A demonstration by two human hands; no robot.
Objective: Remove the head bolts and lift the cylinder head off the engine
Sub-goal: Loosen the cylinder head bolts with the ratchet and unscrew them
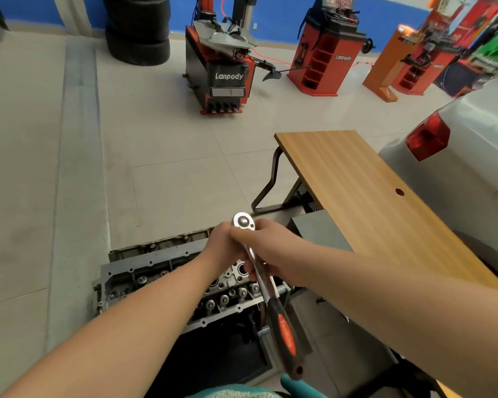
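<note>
Both hands meet at the chrome head of a ratchet wrench [263, 278]: the right hand [266, 248] curls round the shaft just below the head, the left hand [223, 244] closes on it from the other side, its fingers mostly hidden. The wrench's red-and-black handle points back toward the person. Below, the cylinder head [167, 278] sits on the engine, its middle covered by the forearms; no bolts can be told apart.

Two hands, left hand [223, 245] and right hand [266, 248], are sharing one ratchet [266, 288]; one cylinder head [167, 278] is lying near. Far off, three red machines [219, 79] are standing.
</note>
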